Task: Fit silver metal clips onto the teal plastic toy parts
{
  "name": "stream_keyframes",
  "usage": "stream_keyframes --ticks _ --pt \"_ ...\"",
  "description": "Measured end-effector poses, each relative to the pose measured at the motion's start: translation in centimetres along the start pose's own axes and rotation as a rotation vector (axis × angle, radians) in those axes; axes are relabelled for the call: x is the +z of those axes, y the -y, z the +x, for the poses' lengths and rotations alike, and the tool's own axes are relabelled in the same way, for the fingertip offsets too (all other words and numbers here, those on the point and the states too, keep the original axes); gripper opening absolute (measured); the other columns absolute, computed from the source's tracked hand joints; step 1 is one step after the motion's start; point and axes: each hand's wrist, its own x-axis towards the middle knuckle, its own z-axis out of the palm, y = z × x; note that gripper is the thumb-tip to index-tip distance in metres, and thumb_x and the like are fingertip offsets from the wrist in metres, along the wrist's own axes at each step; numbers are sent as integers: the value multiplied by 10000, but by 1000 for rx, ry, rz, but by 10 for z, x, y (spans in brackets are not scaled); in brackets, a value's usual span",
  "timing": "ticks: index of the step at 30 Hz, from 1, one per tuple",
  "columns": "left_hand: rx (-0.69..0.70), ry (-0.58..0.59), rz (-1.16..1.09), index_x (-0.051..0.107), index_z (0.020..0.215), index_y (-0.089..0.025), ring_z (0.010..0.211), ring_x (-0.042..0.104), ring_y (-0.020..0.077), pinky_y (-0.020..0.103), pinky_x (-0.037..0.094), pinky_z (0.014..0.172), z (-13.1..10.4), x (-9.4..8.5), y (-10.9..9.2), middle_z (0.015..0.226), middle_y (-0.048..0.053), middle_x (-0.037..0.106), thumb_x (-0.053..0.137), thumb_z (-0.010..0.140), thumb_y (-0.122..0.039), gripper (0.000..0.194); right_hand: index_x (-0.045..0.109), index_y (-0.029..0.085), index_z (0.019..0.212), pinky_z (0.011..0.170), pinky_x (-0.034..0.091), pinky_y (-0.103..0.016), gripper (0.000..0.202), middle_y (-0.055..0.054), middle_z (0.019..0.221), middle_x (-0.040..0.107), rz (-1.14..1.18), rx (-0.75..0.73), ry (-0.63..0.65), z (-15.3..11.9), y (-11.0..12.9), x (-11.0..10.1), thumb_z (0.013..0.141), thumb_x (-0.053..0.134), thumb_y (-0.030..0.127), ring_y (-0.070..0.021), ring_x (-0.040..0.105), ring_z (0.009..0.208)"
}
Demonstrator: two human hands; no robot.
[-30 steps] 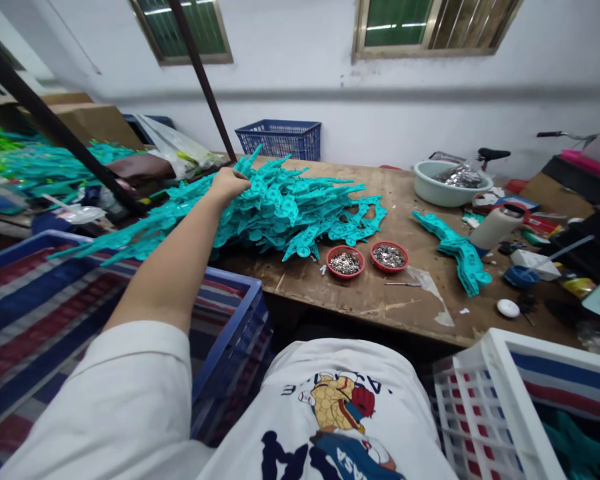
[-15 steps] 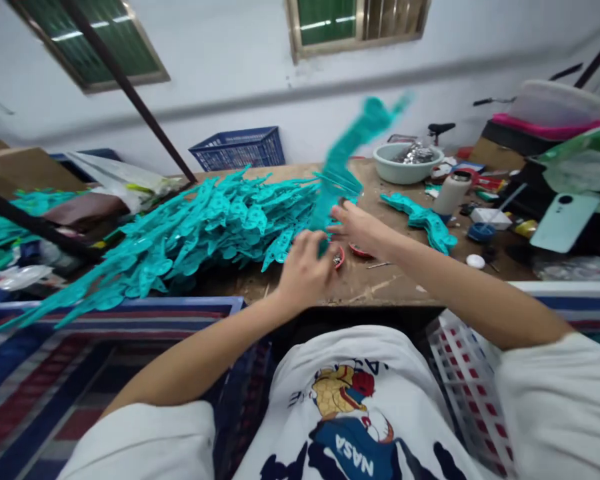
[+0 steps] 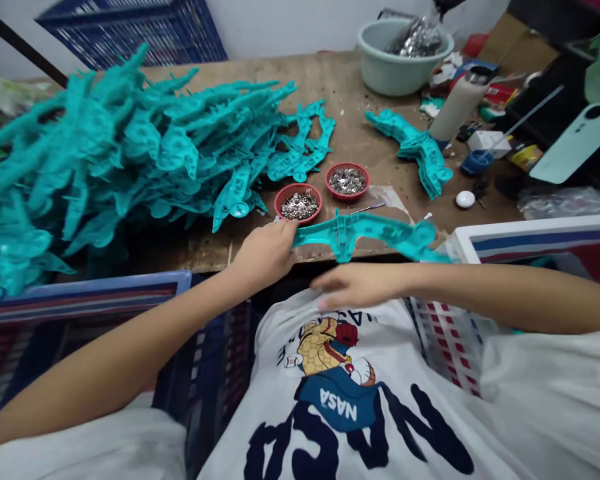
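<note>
A long, curved teal plastic part [image 3: 367,230] lies crosswise just above the front edge of the workbench. My left hand [image 3: 267,257] is closed around its left end. Below it, close to my shirt, my right hand [image 3: 353,287] is apart from the part, its fingers stretched out and slightly blurred. Just beyond my left hand stand two small red baskets, the left basket [image 3: 277,201] and the right basket [image 3: 367,188], each with small shiny metal pieces. A thin metal tool [image 3: 370,207] lies behind the held part.
A large heap of teal parts [image 3: 180,153] covers the left side. More teal parts [image 3: 420,150] are stacked at right, beside a bottle [image 3: 457,107] and a phone [image 3: 573,147]. A pale basin [image 3: 395,77] stands behind. Crates flank my lap, blue [image 3: 185,283] and white [image 3: 463,237].
The teal part has swung down from upright to nearly level. My right hand has come away from it and drawn back toward my shirt. The view has tilted downward.
</note>
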Motion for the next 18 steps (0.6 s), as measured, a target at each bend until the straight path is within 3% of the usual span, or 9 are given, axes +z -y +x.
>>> stream_keyframes --ticks 1,2,3,4,6,8,10,14,18 --pt "16 78 20 645 1512 -119 1302 753 405 492 639 1070 3 6 9 1391 244 741 576 1047 -179 474 891 200 1068 965 640 -328 361 -88 1165 861 -150 11 150 -5 8 -13 921 950 524 -270 818 1108" --pt "31 161 45 663 1449 -111 1259 770 409 490 641 1044 6 13 18 1352 248 747 575 1038 -164 424 909 193 1099 950 630 -323 316 -86 1128 865 -267 5 211 -8 16 -32 969 907 481 -260 821 1062" --pt "37 247 63 662 1425 -95 1221 785 414 484 641 1018 9 21 25 1330 256 748 577 1036 -159 403 918 184 1135 937 621 -322 275 -85 1105 866 -361 -9 151 -7 21 -56 1022 845 425 -249 819 1023" --pt "35 327 70 650 1432 -73 1202 795 419 476 639 1000 12 30 31 1329 269 744 582 1039 -162 409 918 174 1182 936 614 -328 265 -90 1105 867 -444 -24 -18 -3 24 -85 1065 774 363 -243 813 1005" --pt "9 437 57 615 1473 -33 1210 802 430 463 634 994 19 43 37 1368 299 726 588 1062 -194 443 894 128 1303 1035 585 -364 330 -134 1221 858 -640 1 -585 13 17 -149 1102 652 229 -259 792 1117" --pt "-12 494 34 593 1497 -9 1227 800 445 470 631 1006 27 48 38 1395 319 710 575 1091 -228 462 839 25 1416 1176 513 -405 414 -218 1376 809 -818 126 -724 34 -2 -207 1107 620 194 -292 738 1314" --pt "-18 500 33 572 1525 9 1248 788 465 495 629 1038 33 44 37 1417 333 694 565 1108 -240 485 797 -44 1459 1221 467 -407 465 -264 1418 777 -936 250 -674 54 -27 -243 1110 605 196 -297 708 1379" --pt "-11 369 77 607 1498 -15 1322 719 526 562 613 1112 39 19 38 1409 335 676 753 1046 -334 572 861 92 1423 1217 518 -486 425 -205 1393 802 -1041 387 -600 87 -67 -258 1062 694 241 -381 722 1356" --pt "50 155 -21 689 1372 -136 1307 696 506 577 603 1132 49 -15 35 1310 240 695 843 998 -439 506 867 172 1432 1215 535 -585 452 -182 1415 794 -1070 318 -634 107 -82 -251 1064 671 346 -447 691 1367"
